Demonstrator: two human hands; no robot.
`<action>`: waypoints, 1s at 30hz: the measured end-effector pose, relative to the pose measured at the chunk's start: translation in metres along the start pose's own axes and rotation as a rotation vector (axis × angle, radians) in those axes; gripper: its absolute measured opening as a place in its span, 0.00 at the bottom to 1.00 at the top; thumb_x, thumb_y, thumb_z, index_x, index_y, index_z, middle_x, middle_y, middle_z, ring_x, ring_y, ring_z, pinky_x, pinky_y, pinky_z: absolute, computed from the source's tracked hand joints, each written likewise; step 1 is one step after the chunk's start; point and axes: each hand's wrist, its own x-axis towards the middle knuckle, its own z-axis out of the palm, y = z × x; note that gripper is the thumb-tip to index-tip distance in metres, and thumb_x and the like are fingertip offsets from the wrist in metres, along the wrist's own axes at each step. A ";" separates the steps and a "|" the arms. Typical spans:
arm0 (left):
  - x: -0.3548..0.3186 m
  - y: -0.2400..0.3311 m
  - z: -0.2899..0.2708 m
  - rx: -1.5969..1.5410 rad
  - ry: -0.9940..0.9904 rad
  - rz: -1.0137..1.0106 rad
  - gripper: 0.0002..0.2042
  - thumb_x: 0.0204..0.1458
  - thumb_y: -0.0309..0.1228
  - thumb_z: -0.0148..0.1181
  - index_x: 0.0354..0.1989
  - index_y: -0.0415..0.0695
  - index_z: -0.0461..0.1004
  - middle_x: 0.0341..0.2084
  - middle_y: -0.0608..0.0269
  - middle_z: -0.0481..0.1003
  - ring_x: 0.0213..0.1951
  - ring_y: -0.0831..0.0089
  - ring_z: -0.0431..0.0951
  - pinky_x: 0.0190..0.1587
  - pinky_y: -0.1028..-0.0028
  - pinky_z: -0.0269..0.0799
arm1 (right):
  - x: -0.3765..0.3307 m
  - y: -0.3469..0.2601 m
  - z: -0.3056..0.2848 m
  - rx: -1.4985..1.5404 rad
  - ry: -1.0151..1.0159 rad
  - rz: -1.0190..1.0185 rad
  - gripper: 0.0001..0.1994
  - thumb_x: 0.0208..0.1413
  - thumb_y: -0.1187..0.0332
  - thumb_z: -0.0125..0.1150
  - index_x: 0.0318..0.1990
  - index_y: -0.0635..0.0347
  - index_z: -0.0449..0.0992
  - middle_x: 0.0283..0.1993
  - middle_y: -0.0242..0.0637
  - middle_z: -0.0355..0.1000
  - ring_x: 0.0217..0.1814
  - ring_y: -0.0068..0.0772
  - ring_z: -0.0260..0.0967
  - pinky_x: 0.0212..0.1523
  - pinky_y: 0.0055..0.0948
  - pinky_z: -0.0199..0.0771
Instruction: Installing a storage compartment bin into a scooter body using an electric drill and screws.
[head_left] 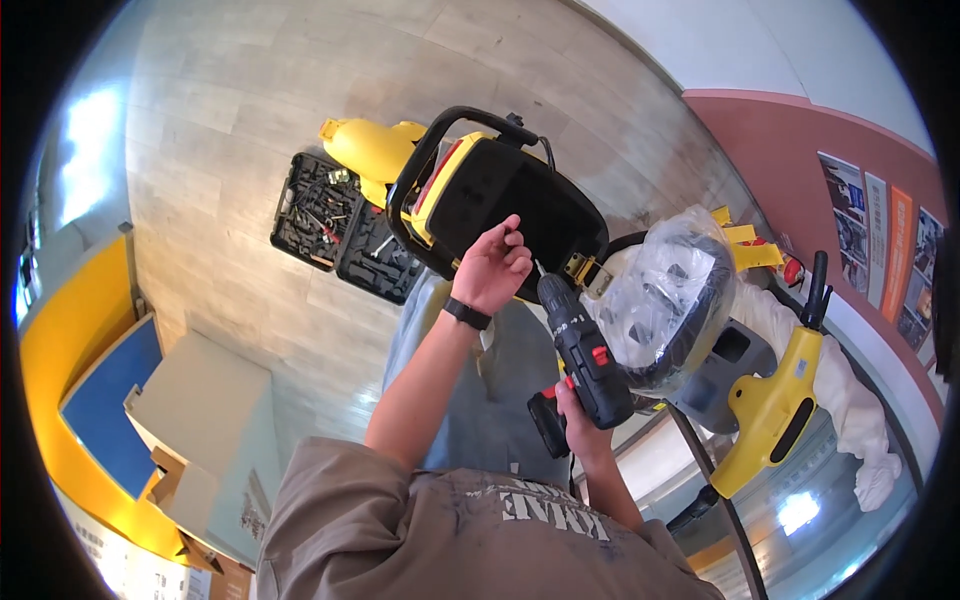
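My right hand (pixel 578 418) grips a black and red cordless drill (pixel 580 350) by its handle. The drill's tip points up toward a brass-coloured hinge (pixel 578 268) on the edge of a black and yellow scooter body (pixel 500 195). Over the near side of the black surface is my left hand (pixel 493 268), with a dark band on the wrist. Its fingers are curled in and the index finger is partly raised; whatever they may hold is too small to tell. A black tubular rail (pixel 405 190) curves around the scooter body's left side.
An open black tool case (pixel 345 225) lies on the floor at the left, beside a yellow moulded part (pixel 370 150). To the right are a plastic-wrapped seat (pixel 665 300) and a yellow handlebar piece (pixel 775 410) over a glass surface. Cardboard boxes (pixel 205 400) stand lower left.
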 end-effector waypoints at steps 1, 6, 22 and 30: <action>0.000 -0.002 -0.003 -0.039 -0.036 -0.003 0.08 0.61 0.33 0.54 0.44 0.44 0.74 0.26 0.73 0.65 0.28 0.77 0.59 0.31 0.77 0.58 | 0.004 -0.003 0.001 -0.007 -0.004 0.004 0.08 0.54 0.72 0.67 0.40 0.62 0.77 0.32 0.31 0.74 0.33 0.23 0.72 0.37 0.26 0.74; 0.006 -0.012 -0.013 -0.099 -0.098 -0.022 0.10 0.61 0.40 0.59 0.41 0.46 0.77 0.25 0.74 0.67 0.31 0.77 0.64 0.34 0.77 0.62 | 0.025 -0.014 0.005 0.038 -0.032 0.019 0.08 0.54 0.72 0.66 0.40 0.62 0.76 0.32 0.31 0.74 0.32 0.23 0.72 0.37 0.27 0.73; 0.006 -0.022 -0.018 -0.133 -0.167 0.007 0.14 0.63 0.45 0.54 0.45 0.48 0.75 0.30 0.69 0.71 0.38 0.68 0.72 0.46 0.60 0.73 | 0.039 -0.026 0.012 -0.050 -0.087 0.056 0.09 0.54 0.70 0.65 0.41 0.62 0.76 0.34 0.32 0.75 0.35 0.24 0.71 0.39 0.28 0.72; 0.009 -0.021 -0.021 -0.197 -0.196 0.004 0.14 0.62 0.45 0.54 0.44 0.47 0.75 0.29 0.67 0.70 0.39 0.66 0.72 0.46 0.58 0.74 | 0.043 -0.026 0.014 -0.052 -0.071 0.043 0.10 0.54 0.69 0.66 0.42 0.62 0.77 0.35 0.33 0.76 0.36 0.26 0.73 0.40 0.28 0.73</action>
